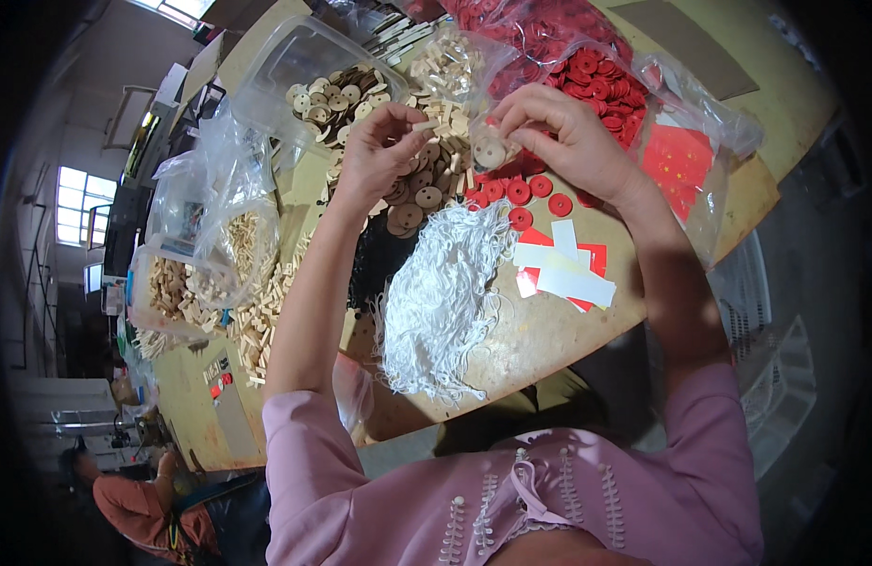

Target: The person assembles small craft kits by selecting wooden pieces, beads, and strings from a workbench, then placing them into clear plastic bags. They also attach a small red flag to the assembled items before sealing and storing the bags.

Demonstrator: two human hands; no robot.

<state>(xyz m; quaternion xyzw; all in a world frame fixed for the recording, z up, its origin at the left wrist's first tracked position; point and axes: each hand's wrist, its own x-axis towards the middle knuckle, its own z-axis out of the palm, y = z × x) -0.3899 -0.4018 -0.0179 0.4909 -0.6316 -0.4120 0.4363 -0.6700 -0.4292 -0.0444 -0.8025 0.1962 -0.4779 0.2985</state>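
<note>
My left hand (377, 158) is raised over the far middle of the table, its thumb and forefinger pinching a small pale wooden piece (425, 124). To its right, my right hand (573, 141) grips a small clear plastic bag (493, 141). A round wooden disc with holes shows through the bag. Below my left hand lies a heap of wooden discs (427, 196), and small wooden pieces (455, 127) are piled between the hands. Several red discs (518, 191) are scattered beneath my right hand. Nearer to me is a large bundle of white string (445, 292).
A clear plastic tub (276, 80) with wooden discs stands at the far left. Red discs (596, 80) fill a bag at the far right. White and red cards (573, 274) lie beside the string. More wooden pieces (252, 321) spread leftward. Another person (158, 509) is at the lower left.
</note>
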